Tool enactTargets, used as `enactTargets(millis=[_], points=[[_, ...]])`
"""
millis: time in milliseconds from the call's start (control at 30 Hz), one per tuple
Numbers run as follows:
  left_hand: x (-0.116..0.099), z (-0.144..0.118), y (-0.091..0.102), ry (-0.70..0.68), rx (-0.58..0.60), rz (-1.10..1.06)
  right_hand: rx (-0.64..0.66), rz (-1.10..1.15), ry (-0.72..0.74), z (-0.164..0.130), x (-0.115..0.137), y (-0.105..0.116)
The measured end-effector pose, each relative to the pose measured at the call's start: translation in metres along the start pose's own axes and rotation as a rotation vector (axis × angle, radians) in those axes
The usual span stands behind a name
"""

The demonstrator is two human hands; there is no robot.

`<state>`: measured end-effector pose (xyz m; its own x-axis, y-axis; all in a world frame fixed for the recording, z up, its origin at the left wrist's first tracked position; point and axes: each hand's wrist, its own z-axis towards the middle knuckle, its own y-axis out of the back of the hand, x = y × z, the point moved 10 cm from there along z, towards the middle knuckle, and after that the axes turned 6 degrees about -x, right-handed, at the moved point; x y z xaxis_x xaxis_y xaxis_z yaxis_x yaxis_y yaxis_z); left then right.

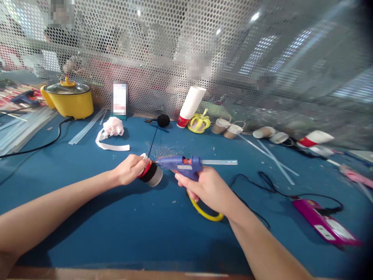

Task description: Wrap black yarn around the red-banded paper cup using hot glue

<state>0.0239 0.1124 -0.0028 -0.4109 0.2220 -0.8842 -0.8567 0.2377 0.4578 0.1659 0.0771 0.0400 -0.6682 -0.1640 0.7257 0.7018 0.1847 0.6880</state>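
My left hand [129, 170] grips a small paper cup [151, 174] lying on its side, with a red rim band and black yarn wound around it. A black yarn strand runs from the cup up to a black yarn ball [163, 120]. My right hand [208, 188] holds a blue glue gun [182, 165] by its handle. Its nozzle touches the cup's top edge, and a clear glue stick [220, 162] sticks out of its back. A yellow ring [205, 212] lies on the blue table [116, 229] under my right hand.
A yellow pot [68, 99] stands far left beside glue sticks [87, 126]. White ribbon [112, 134], a cup stack [190, 103], a yellow crown [199, 122], several lying cups [264, 133] and a magenta glue gun [323, 221] with black cord surround me. Perforated screen [163, 46] behind, people beyond.
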Motion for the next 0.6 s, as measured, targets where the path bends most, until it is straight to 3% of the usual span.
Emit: enactTargets(millis=[267,600], points=[[-0.0038,0.0003,0.0011,-0.03,-0.006,-0.008,0.01,0.065,0.004,0.0018,-0.002,-0.0014],[-0.0004,0.0005,0.0002,-0.009,-0.013,0.021,-0.008,-0.009,0.014,0.0013,0.0043,0.0003]])
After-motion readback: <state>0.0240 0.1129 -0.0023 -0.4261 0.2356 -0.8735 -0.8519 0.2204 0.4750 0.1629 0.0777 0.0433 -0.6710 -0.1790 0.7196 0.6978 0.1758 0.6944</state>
